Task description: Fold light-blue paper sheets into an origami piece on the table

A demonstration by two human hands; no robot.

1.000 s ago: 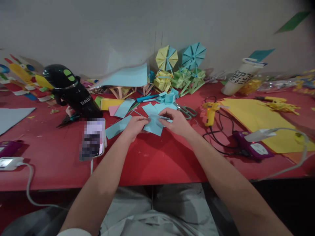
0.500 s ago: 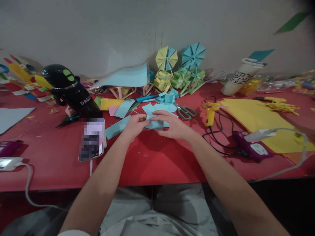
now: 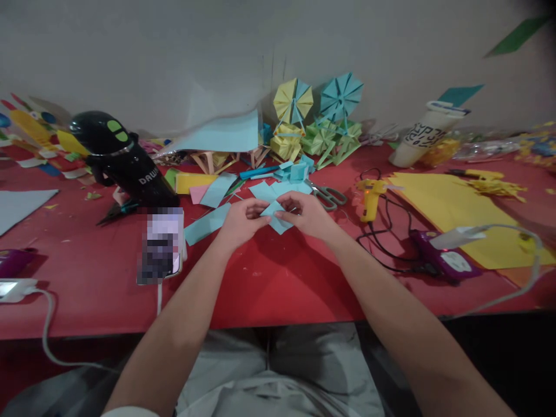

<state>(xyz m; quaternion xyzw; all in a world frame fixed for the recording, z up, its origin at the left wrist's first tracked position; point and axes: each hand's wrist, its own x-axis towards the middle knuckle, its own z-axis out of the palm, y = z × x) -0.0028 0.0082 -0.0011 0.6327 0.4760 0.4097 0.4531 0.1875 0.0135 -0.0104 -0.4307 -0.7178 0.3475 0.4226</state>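
Observation:
Between my hands is a small light-blue paper square (image 3: 278, 220), turned so one corner points toward me. My left hand (image 3: 247, 220) pinches its left corner with thumb and curled fingers. On the opposite side my right hand (image 3: 306, 213) grips the right corner the same way. More light-blue paper pieces (image 3: 263, 190) lie just behind the hands, along with grey-handled scissors (image 3: 330, 198). A long blue paper strip (image 3: 206, 225) rests left of my left hand.
A phone (image 3: 163, 246) and a black bottle (image 3: 130, 162) stand to the left. On the right are a yellow glue gun (image 3: 371, 200), a purple power strip (image 3: 447, 258), yellow sheets (image 3: 469, 226) and a white cup (image 3: 428, 136). Folded paper wheels (image 3: 341, 97) stand against the wall.
The blue paper has turned from lying roughly straight to standing on a corner, diamond-wise. Both hands have shifted their hold to its side corners, with fingers more curled.

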